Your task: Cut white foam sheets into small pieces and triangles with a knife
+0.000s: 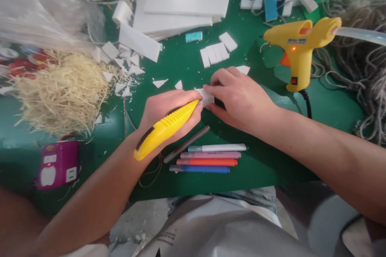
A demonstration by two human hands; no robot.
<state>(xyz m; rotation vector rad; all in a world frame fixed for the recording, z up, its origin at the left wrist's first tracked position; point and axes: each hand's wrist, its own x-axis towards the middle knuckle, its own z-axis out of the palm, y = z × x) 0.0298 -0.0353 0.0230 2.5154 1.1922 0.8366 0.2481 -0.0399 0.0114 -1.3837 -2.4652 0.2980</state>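
My left hand [173, 108] is closed round a yellow utility knife [167, 129], whose front end meets a small white foam piece [206, 97]. The fingers of my right hand [238, 94] pinch that foam piece from the right. How far the blade sticks out is hidden by my fingers. Just past my hands lie several cut white foam blocks [214, 53], a blue block [194, 37] and small foam scraps [160, 83]. Below my hands a row of markers [209, 162] and a grey pen [187, 144] rest on the green table [265, 164].
At the right a yellow hot glue gun [301, 48] stands with its light on, its black cord trailing forward. Grey string [356, 60] is heaped behind it. White foam sheets [181, 8] are stacked at the back. Straw [63, 92] and a purple box [58, 164] are at the left.
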